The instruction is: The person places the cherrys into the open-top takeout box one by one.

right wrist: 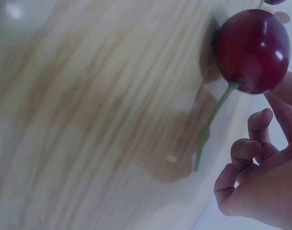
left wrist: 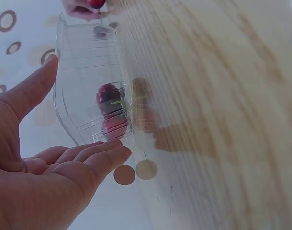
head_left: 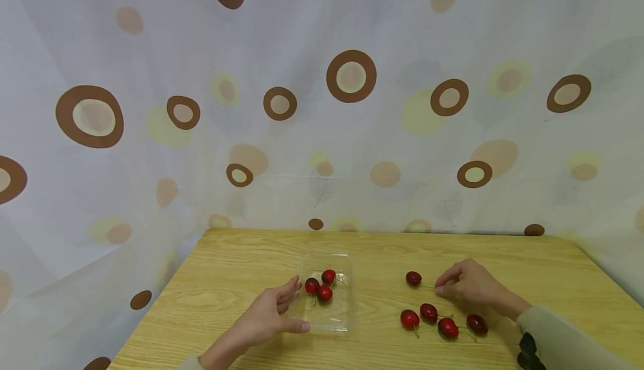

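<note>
A clear plastic container stands on the table with three red cherries in it. My left hand is at its left side, thumb near the front corner and fingers extended along the wall; the left wrist view shows this hand spread beside the container. My right hand pinches the stem end of a dark red cherry between thumb and index finger. In the right wrist view a large cherry with a green stem hides part of the right hand.
Several loose cherries with stems lie on the wooden table, nearer than the right hand. A patterned curtain hangs behind the table and along its left side.
</note>
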Available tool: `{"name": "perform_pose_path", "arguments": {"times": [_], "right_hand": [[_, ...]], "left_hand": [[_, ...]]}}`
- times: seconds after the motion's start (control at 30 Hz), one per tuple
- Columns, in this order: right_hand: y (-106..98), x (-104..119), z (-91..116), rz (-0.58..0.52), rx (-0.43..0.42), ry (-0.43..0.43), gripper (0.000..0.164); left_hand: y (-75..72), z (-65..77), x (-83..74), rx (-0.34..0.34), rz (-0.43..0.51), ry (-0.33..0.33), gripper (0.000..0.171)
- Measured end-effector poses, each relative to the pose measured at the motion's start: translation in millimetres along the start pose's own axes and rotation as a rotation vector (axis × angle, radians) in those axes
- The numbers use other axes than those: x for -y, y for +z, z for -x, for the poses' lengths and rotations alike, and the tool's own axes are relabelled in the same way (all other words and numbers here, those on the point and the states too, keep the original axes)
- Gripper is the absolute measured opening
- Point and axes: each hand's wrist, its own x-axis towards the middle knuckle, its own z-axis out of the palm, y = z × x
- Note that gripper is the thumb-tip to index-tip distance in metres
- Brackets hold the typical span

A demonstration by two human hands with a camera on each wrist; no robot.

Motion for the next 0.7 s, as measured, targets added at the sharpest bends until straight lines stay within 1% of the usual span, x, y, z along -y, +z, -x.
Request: {"name": "perform_pose_path", "arguments": {"times": [0.33,0.47,0.7], "right_hand": [[-8.0,-6.8,1.9,-0.032,-0.032,0.075,0.016],[-8.1,-9.7,1.2,-0.052,-0.034,0.089,0.018],[-6.8,-11.5,2.3,-0.073,-0.033,0.076,0.017]], "left_hand": [[0.4,0.2,-0.4,0.003,0.014,-0.004,0.103],[0.1,-0.1,-0.1,0.002,0.003,-0.004,0.102],[0.1,-0.4,-0.9,-0.002,-0.001,-0.009,0.103]]}}
